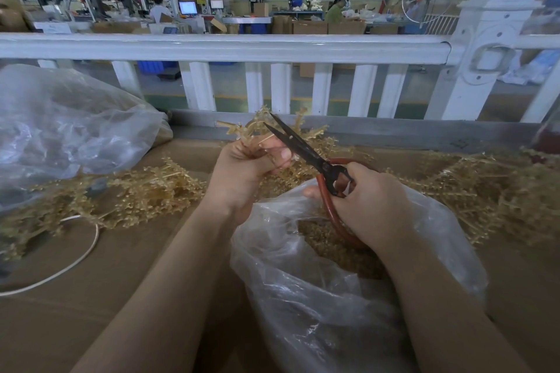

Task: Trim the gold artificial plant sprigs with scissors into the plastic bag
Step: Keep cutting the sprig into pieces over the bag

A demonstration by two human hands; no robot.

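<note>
My left hand [242, 169] grips a gold sprig [260, 127] by its stems, its branches sticking up past my fingers. My right hand [366, 206] holds black scissors with red handles [303, 148]; the blades are parted and point up-left at the sprig just above my left thumb. Below both hands stands an open clear plastic bag [303, 297] with gold trimmings [330, 239] inside. More gold sprigs lie in a pile on the left [136, 197] and a pile on the right [497, 191] of the brown table.
A large crumpled clear bag [66, 130] lies at the far left. A white cord [75, 260] loops on the cardboard-covered table [121, 297]. A white railing [242, 45] runs along the table's far edge, with a factory floor and workers beyond.
</note>
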